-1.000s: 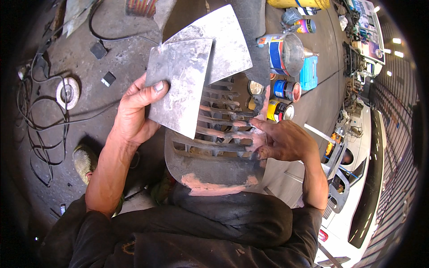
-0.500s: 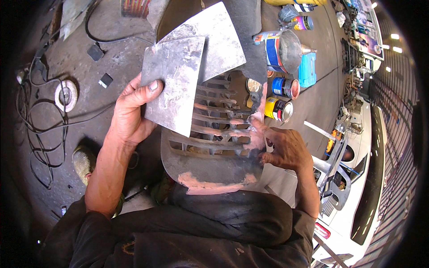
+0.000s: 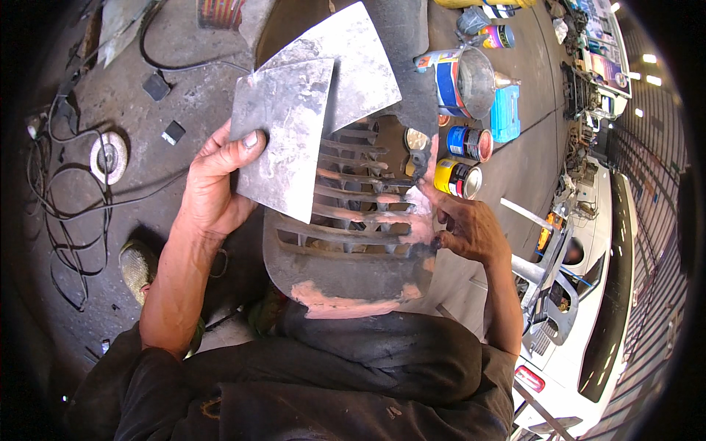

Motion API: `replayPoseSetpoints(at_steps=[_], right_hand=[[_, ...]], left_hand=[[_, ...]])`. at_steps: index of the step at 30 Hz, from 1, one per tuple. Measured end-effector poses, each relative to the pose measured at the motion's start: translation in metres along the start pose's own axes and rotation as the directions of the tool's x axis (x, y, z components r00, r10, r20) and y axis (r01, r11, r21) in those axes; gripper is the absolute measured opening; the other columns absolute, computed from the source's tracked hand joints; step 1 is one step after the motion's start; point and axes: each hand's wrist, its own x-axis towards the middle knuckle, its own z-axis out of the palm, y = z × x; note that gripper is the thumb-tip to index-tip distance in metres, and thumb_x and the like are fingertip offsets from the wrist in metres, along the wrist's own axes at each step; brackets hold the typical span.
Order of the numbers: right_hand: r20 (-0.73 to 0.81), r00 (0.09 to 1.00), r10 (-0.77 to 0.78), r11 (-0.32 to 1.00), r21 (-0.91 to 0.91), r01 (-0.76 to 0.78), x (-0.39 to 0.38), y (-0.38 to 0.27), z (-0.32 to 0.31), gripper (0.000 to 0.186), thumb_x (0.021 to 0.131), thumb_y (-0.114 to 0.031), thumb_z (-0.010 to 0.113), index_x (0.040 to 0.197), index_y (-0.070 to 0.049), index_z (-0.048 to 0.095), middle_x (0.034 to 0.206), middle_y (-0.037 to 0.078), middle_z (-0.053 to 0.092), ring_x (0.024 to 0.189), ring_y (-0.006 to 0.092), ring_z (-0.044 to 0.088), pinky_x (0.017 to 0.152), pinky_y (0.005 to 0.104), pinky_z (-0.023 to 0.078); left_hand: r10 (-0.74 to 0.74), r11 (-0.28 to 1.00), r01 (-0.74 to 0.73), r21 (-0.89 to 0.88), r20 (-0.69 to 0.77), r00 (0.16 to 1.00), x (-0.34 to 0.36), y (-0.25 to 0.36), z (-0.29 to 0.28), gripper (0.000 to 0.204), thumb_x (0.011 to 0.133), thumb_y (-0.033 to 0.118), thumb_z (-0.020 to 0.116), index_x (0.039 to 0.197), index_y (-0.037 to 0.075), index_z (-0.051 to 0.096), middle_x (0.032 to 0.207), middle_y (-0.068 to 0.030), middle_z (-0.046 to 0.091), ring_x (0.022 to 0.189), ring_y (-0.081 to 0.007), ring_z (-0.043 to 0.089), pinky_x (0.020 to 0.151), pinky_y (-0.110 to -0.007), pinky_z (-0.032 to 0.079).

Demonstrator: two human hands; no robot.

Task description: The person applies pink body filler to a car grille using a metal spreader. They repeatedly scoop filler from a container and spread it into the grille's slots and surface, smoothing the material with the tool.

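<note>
My left hand (image 3: 220, 184) grips two thin, smudged metal plates, thumb on the front plate (image 3: 279, 125), with the rear plate (image 3: 360, 59) fanned out behind it toward the upper right. Beneath them a dark slatted grille panel (image 3: 346, 272) rests over my legs, with patches of pink filler (image 3: 346, 301) along its lower edge and right side. My right hand (image 3: 471, 228) has its fingers bent onto the panel's right edge at the filler (image 3: 419, 220), index finger and thumb touching it; the undersides of these fingers are hidden.
Several paint cans (image 3: 467, 143), a large tin (image 3: 463, 84) and a blue plastic case (image 3: 507, 114) stand at upper right. Looped cables (image 3: 73, 213) and a white disc (image 3: 110, 158) lie left. A metal frame (image 3: 526, 268) and a white vehicle (image 3: 596, 309) are at right.
The plates, panel and my left hand have shifted slightly left and up in view. My right hand dipped a little lower and has risen again along the panel's edge.
</note>
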Motion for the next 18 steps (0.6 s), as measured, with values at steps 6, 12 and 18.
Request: replayPoseSetpoints(at_steps=[6, 12, 18], right_hand=[[0.025, 0.983, -0.184, 0.971, 0.162, 0.178, -0.007, 0.016, 0.010, 0.095, 0.065, -0.075, 0.063, 0.141, -0.019, 0.047, 0.077, 0.013, 0.064, 0.066, 0.0338, 0.063, 0.064, 0.0401, 0.049], [-0.130, 0.991, -0.029, 0.937, 0.341, 0.072, -0.008, 0.013, 0.009, 0.090, 0.071, -0.071, 0.064, 0.139, -0.014, 0.049, 0.079, 0.006, 0.056, 0.068, 0.0225, 0.059, 0.065, 0.0345, 0.049], [-0.363, 0.918, 0.159, 0.807, 0.583, 0.091, -0.016, 0.026, 0.032, 0.086, 0.080, -0.066, 0.062, 0.136, -0.002, 0.049, 0.085, 0.003, 0.058, 0.077, 0.0135, 0.056, 0.075, 0.0295, 0.048]], left_hand=[[-0.005, 1.000, 0.005, -0.005, 0.004, 1.000, 0.001, 0.000, 0.002, 0.054, 0.083, 0.015, 0.069, 0.129, -0.004, 0.048, 0.116, -0.0131, 0.064, 0.101, -0.0216, 0.066, 0.092, -0.034, 0.052], [-0.006, 0.999, 0.006, -0.046, 0.010, 1.000, -0.001, 0.002, 0.004, 0.050, 0.084, 0.012, 0.067, 0.128, -0.004, 0.050, 0.113, -0.0128, 0.065, 0.099, -0.0214, 0.067, 0.091, -0.034, 0.052], [0.015, 0.998, -0.014, -0.056, 0.005, 1.000, -0.003, 0.007, 0.002, 0.045, 0.084, 0.006, 0.066, 0.126, -0.003, 0.054, 0.111, -0.0128, 0.066, 0.097, -0.0217, 0.067, 0.090, -0.035, 0.053]])
